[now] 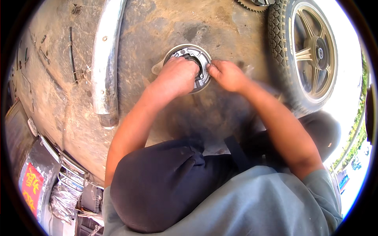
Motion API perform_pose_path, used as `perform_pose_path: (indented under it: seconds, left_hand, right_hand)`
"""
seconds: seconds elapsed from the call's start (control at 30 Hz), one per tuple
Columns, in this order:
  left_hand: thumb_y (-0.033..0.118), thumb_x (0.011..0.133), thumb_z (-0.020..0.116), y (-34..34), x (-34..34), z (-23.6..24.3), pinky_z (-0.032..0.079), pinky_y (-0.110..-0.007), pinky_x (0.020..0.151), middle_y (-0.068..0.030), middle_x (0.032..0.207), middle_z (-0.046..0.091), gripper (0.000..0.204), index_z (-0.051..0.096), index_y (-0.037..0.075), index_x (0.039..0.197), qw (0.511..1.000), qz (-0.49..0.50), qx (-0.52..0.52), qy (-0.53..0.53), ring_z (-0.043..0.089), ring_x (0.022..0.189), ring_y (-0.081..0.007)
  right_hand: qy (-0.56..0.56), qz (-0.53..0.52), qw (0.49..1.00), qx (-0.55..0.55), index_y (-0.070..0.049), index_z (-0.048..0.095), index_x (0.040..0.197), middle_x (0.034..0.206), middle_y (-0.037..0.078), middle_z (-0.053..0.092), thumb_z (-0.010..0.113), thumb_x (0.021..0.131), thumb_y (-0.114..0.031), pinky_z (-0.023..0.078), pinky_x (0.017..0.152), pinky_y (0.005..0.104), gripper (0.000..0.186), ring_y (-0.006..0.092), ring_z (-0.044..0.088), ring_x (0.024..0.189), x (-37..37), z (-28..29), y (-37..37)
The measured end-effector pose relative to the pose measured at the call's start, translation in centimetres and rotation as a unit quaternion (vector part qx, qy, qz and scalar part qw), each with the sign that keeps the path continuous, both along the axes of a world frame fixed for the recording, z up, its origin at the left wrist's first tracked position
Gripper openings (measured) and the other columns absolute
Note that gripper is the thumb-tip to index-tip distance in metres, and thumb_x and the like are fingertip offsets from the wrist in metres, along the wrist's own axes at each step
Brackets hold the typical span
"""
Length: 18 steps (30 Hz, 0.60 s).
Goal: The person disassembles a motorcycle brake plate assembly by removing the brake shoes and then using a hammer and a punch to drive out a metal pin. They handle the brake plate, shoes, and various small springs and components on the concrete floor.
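On the floor in front of me lies a round metal brake plate (157, 68) with a side lug, and curved brake shoes (204, 65) sit inside its rim. My left hand (179, 74) is closed over the plate's left and middle part, knuckles up. Its fingertips, and whatever they grip, are hidden by the hand itself. Dark parts show beside it at the plate's middle. My right hand (227, 75) is closed at the right edge of the brake plate, the thumb pressed against the rim and the other fingers curled beneath.
A spoked motorcycle wheel with tyre (280, 51) lies to the right. A toothed sprocket (252, 5) is at the far edge. Left of the plate lies a long chrome fender (105, 59); beyond it are a black hose (71, 55) and small scattered parts. A metal rack (73, 177) stands lower left.
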<state>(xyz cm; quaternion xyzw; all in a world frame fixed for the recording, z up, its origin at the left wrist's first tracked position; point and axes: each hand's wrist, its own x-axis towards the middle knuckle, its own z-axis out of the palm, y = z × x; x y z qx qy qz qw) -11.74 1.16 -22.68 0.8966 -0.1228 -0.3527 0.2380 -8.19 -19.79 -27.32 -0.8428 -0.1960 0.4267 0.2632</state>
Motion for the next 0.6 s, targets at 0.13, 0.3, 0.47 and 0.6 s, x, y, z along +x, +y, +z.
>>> perform_pose_path:
  seconds: [0.13,0.3,0.47,0.6]
  left_hand:
    - [0.007,0.082,0.062,0.6,-1.0,-1.0,0.050,-0.051,0.088,-0.0239,0.091,0.070,0.012,0.073,0.005,0.086,0.997,0.010,-0.046,-0.054,0.065,0.094,-0.0421]
    - [0.003,0.077,0.061,0.3,-0.1,-0.9,0.049,-0.052,0.088,-0.0240,0.086,0.069,0.011,0.071,0.003,0.081,1.000,-0.008,-0.024,-0.004,0.064,0.092,-0.0427]
    - [0.004,0.076,0.062,0.3,-0.6,-1.7,0.049,-0.052,0.087,-0.0233,0.083,0.069,0.010,0.071,0.003,0.080,0.998,-0.001,-0.044,-0.034,0.065,0.092,-0.0426]
    - [0.006,0.079,0.064,0.6,-0.3,-1.2,0.050,-0.049,0.088,-0.0210,0.084,0.069,0.009,0.072,0.004,0.083,0.999,0.004,-0.037,-0.020,0.064,0.093,-0.0416]
  right_hand:
    - [-0.001,-0.005,1.000,0.004,0.003,0.067,0.106,0.104,0.030,0.068,0.047,0.102,-0.039,0.050,0.090,0.0534,0.046,0.0481,0.063,0.103,-0.1,-0.1,0.1]
    - [-0.010,0.005,1.000,0.008,0.003,0.067,0.105,0.103,0.031,0.067,0.046,0.103,-0.039,0.050,0.090,0.0540,0.047,0.0486,0.063,0.102,0.0,0.0,0.2]
    - [-0.003,0.000,1.000,0.016,0.003,0.067,0.105,0.102,0.031,0.068,0.046,0.103,-0.039,0.050,0.090,0.0545,0.047,0.0484,0.063,0.102,0.0,0.1,0.1]
    - [-0.005,0.014,1.000,0.014,0.003,0.066,0.106,0.100,0.030,0.068,0.048,0.104,-0.038,0.050,0.088,0.0531,0.044,0.0478,0.064,0.099,0.2,0.0,0.1]
